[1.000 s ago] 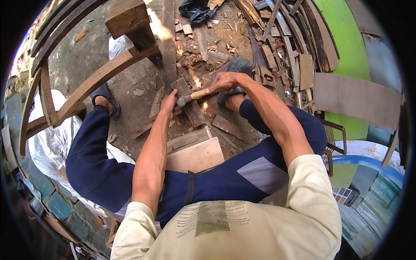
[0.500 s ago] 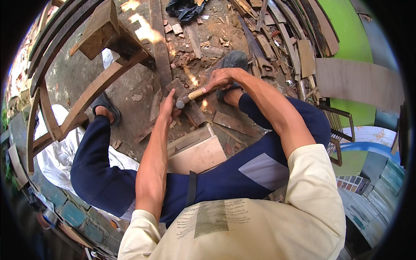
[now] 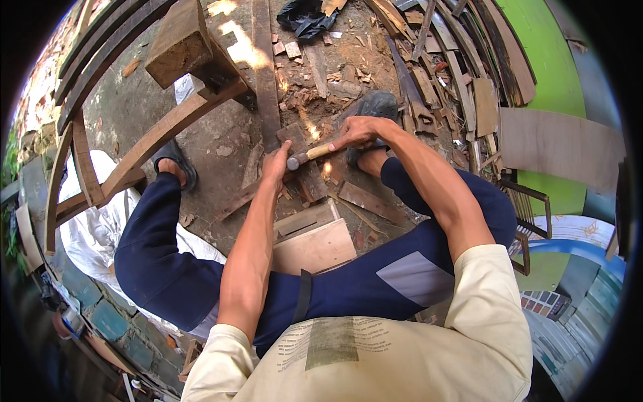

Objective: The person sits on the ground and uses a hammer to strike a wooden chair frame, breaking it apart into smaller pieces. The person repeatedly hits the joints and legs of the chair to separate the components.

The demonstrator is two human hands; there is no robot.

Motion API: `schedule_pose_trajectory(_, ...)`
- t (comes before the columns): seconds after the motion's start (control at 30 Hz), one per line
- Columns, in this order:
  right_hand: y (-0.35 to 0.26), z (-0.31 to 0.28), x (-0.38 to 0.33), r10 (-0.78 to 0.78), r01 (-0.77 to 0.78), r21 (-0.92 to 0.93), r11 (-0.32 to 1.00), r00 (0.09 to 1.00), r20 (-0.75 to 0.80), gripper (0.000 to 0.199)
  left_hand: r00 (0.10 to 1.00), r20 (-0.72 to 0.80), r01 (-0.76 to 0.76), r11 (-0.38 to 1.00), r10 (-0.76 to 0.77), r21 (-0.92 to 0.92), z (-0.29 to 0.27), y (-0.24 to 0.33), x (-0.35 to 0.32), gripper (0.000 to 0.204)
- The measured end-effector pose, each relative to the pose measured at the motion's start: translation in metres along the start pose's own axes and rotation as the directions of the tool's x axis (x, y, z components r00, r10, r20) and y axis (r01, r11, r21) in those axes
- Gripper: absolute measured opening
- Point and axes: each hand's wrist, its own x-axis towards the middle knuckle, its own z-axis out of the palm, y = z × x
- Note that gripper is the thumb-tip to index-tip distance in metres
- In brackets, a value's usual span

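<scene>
Head view: the right hand has its grip wrapped tight around the pale wooden handle of a hammer, whose dull metal head lies just beside the left hand. The left hand's grip presses down on a dark, rough wooden strip lying on the dirt floor between the person's feet; whether its fingers pinch anything small I cannot tell. Just below the strip sits a flat, pale plywood board. Splintered wood scraps heap at the upper right, and a curved, weathered timber frame arcs on the left
</scene>
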Motion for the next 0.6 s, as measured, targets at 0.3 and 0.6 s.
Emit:
schedule_pose_trajectory(0.3,0.005,-0.011,0.003,-0.006,0.006,-0.079,0.997,1.000,0.007,0.061,0.995,-0.003,0.103,0.994,-0.103,-0.023,-0.002,-0.025,0.015,0.053)
schedule_pose_trajectory(0.6,-0.008,-0.007,-0.008,-0.003,-0.012,-0.282,0.959,0.999,-0.052,0.081,0.989,0.011,0.150,0.988,-0.150,-0.046,-0.005,-0.024,0.014,0.046)
